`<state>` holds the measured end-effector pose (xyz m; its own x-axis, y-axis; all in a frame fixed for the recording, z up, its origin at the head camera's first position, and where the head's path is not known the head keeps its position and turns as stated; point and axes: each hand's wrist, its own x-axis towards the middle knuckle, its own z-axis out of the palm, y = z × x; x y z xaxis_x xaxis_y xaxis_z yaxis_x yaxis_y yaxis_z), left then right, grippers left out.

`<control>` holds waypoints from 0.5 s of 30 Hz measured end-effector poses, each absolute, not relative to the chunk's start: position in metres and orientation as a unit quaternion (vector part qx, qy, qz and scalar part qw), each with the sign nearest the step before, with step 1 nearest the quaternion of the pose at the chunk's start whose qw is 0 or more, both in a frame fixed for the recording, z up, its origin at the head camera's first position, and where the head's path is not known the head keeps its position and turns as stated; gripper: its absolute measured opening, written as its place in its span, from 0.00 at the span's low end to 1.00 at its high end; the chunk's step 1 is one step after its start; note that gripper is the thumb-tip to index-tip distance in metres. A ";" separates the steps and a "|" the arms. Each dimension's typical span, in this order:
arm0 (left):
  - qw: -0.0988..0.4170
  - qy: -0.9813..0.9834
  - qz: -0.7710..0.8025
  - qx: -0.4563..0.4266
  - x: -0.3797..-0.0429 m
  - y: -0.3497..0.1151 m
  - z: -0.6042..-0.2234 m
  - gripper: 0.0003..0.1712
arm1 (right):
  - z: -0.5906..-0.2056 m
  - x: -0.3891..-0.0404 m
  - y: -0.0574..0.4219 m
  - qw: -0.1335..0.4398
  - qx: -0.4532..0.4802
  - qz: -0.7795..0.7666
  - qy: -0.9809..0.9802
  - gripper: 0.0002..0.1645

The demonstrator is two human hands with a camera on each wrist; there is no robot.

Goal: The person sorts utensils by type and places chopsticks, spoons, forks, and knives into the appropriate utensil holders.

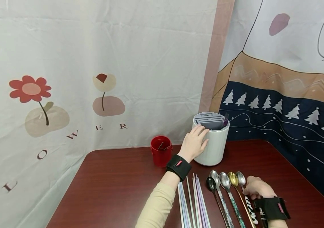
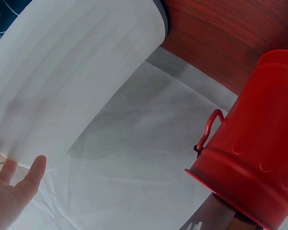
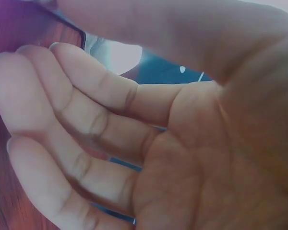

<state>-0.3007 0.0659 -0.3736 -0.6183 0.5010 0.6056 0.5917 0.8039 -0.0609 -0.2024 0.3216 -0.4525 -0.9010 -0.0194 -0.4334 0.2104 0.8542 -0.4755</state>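
Note:
My left hand [image 1: 193, 142] is at the near left rim of a white cylindrical utensil holder [image 1: 214, 145], fingers extended over the edge. In the left wrist view, its fingertips [image 2: 36, 172] overlap the holder's rim. The holder has a grey slotted top, with a purple fork [image 1: 225, 120] standing at its right side. My right hand [image 1: 258, 187] is low beside the rightmost spoon [image 1: 241, 179], which has a black-and-white patterned handle; the fingertips are right at its neck. In the right wrist view, the fingers [image 3: 81, 124] curve loosely, and no object shows in the palm.
Left of the patterned spoon lie a gold spoon [image 1: 233, 179], two silver ones and a black spoon [image 1: 211, 184]. Several pastel chopsticks [image 1: 197, 202] lie farther left. A red bucket [image 1: 162, 155] holding thin metal pieces stands at the brown table's [image 1: 116, 190] back edge, before a printed curtain.

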 end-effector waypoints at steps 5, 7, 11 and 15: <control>0.314 -0.896 -0.072 -0.305 -0.300 0.066 -0.373 0.22 | -0.454 -0.202 0.318 0.210 0.046 -0.262 0.941 0.10; 0.314 -0.896 -0.071 -0.305 -0.300 0.066 -0.373 0.22 | -0.455 -0.202 0.316 0.205 0.046 -0.262 0.942 0.10; 0.316 -0.896 -0.071 -0.304 -0.300 0.066 -0.373 0.22 | -0.455 -0.202 0.313 0.199 0.050 -0.265 0.942 0.07; 0.317 -0.895 -0.072 -0.305 -0.300 0.066 -0.373 0.22 | -0.455 -0.203 0.312 0.204 0.054 -0.271 0.939 0.06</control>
